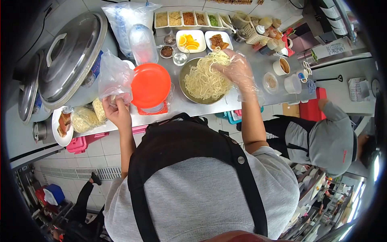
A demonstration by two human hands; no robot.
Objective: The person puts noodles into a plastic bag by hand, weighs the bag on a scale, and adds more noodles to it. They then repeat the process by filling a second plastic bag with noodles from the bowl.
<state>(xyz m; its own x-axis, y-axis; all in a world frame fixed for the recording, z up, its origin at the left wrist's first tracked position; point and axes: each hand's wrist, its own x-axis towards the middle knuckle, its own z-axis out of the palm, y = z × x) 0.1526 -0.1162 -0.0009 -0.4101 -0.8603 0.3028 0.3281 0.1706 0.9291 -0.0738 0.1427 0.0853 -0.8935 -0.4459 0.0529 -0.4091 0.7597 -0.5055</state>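
Gloved right hand (238,71) clamped on limp, stringy noodles (201,82) over round steel bowl (181,78).

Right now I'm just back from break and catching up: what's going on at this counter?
The person's right hand, in a clear glove, grips a clump of noodles above the metal bowl. The left hand holds a clear plastic bag beside the orange lid. A co-worker bends nearby.

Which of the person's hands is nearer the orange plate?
Left. The left hand holds a plastic bag beside the orange plate; the right hand grips noodles over the metal bowl, farther off.
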